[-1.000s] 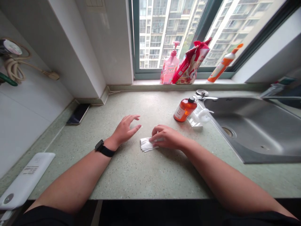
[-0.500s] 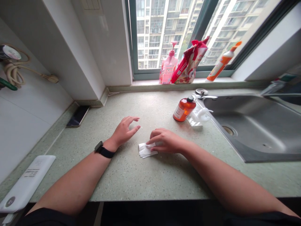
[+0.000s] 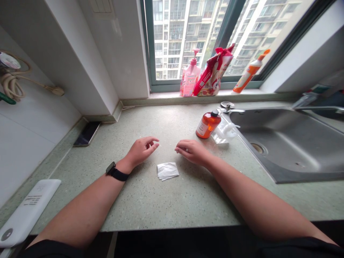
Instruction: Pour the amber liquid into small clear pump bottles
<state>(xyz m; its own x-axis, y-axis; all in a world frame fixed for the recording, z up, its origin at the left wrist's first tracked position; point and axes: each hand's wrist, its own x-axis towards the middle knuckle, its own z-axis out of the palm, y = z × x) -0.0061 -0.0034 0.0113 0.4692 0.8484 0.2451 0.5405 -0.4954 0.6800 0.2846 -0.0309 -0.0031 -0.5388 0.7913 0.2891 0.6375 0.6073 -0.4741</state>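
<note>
A folded white tissue (image 3: 168,171) lies flat on the speckled green countertop (image 3: 150,211), with neither hand on it. Just behind it and to its right is my right hand (image 3: 192,151), its fingers curled together against the thumb with nothing visible in them. My left hand (image 3: 142,149), with a black watch (image 3: 116,171) at the wrist, rests behind the tissue on the left. Its thumb and fingers are apart and hold nothing. Beyond my right hand stands an orange bottle (image 3: 207,125) with a black cap, beside a clear plastic pump dispenser (image 3: 225,133).
On the right is a steel sink (image 3: 290,143). Along the windowsill stand a pink pump bottle (image 3: 190,80), a red bag (image 3: 212,77) and an orange-and-white bottle (image 3: 247,76). A phone (image 3: 87,133) and a white power bank (image 3: 30,211) lie at the left.
My right hand has let go of the tissue and moved back and slightly right, its fingers closing together. The tissue stays on the counter. My left hand has barely moved.
</note>
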